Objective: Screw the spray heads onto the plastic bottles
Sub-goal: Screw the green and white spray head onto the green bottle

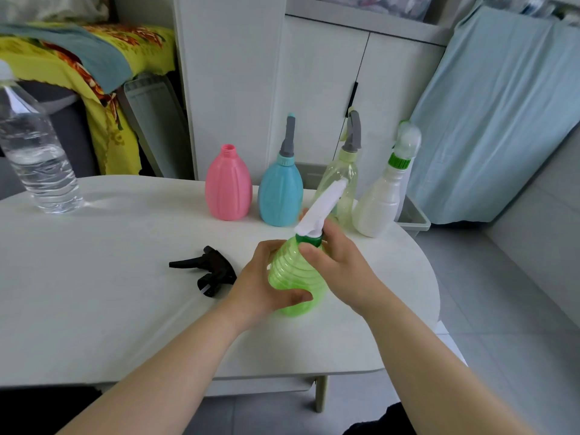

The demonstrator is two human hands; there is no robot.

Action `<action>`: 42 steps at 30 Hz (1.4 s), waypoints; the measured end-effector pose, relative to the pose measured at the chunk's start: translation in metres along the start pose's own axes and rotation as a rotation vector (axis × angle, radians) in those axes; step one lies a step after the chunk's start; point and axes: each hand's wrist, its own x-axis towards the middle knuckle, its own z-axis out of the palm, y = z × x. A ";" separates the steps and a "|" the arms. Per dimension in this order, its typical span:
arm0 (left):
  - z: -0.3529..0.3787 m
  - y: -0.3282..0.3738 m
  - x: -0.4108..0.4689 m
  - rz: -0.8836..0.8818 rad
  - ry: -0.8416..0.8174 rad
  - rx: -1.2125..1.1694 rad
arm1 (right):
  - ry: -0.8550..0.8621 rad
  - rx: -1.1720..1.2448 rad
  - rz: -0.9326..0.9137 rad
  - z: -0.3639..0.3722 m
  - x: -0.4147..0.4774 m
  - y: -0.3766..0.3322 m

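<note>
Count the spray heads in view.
5. Black head loose on the table. White head on the green bottle, held by left hand and right hand. Grey head on blue bottle, second grey head on clear bottle, green-collared head on white bottle. None seem hidden.

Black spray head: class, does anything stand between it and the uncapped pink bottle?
Nothing visible does. Only tabletop lies between the black spray head and the pink bottle; aside, left hand grips the green bottle, right hand its white spray head.

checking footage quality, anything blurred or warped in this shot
Head view: the white spray head on the green bottle is motion-smeared; the wide lens bows the cabinet edges and table rim; light is soft, shadows faint.
</note>
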 end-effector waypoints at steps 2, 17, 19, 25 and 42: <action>0.000 -0.001 0.000 0.004 -0.003 -0.013 | -0.005 0.059 -0.012 -0.003 -0.003 0.002; 0.001 -0.001 0.002 0.003 -0.013 -0.043 | 0.186 0.272 -0.055 0.009 -0.006 0.011; 0.001 -0.001 0.002 0.001 -0.013 -0.043 | 0.207 0.234 -0.048 0.009 -0.005 0.011; 0.002 0.000 0.002 0.009 0.004 -0.010 | 0.409 0.130 -0.005 0.020 0.004 0.014; 0.005 0.002 0.003 -0.005 0.019 -0.009 | 0.302 0.224 0.068 0.012 0.004 0.016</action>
